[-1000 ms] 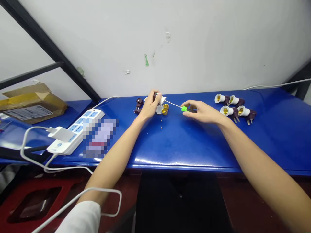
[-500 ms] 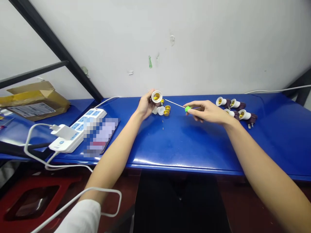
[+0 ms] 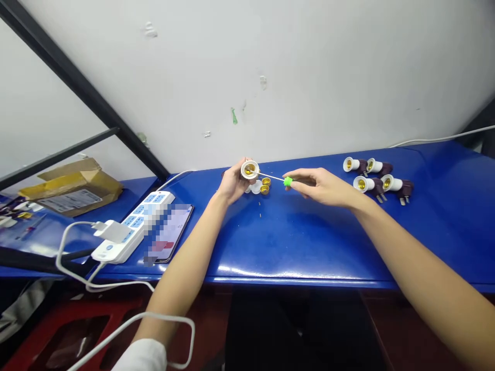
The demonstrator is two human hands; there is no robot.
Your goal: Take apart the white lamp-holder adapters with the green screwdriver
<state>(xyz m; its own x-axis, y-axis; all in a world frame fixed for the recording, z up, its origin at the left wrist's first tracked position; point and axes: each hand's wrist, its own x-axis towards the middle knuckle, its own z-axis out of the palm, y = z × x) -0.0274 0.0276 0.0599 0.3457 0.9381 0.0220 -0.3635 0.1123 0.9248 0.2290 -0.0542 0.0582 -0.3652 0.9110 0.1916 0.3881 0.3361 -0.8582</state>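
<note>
My left hand [image 3: 231, 183] is closed around a bulb socket [image 3: 255, 166], its white rim and gold-coloured inside turned toward me. In my right hand [image 3: 315, 185] is a screwdriver with a green handle [image 3: 288, 181], gripped between thumb and fingers. Its thin shaft [image 3: 270, 176] points left, and the tip reaches inside the socket's opening. Just below the socket lie gold-coloured metal shells [image 3: 265, 189] and white round parts [image 3: 256, 187], partly hidden by my left hand. Tiny screws [image 3: 260, 204] rest on the blue table in front of them.
Several bulb sockets with plugs [image 3: 367, 184] lie at the right on the blue table [image 3: 294, 247]. To the left are a white power strip [image 3: 131, 226] with a charger and cable, a phone [image 3: 176, 234], and an opened yellow package [image 3: 73, 188]. A white wall [image 3: 317, 77] stands behind.
The screwdriver has moved left, its tip passing from beside the socket's rim into the opening. The whole view has shifted and tilted slightly.
</note>
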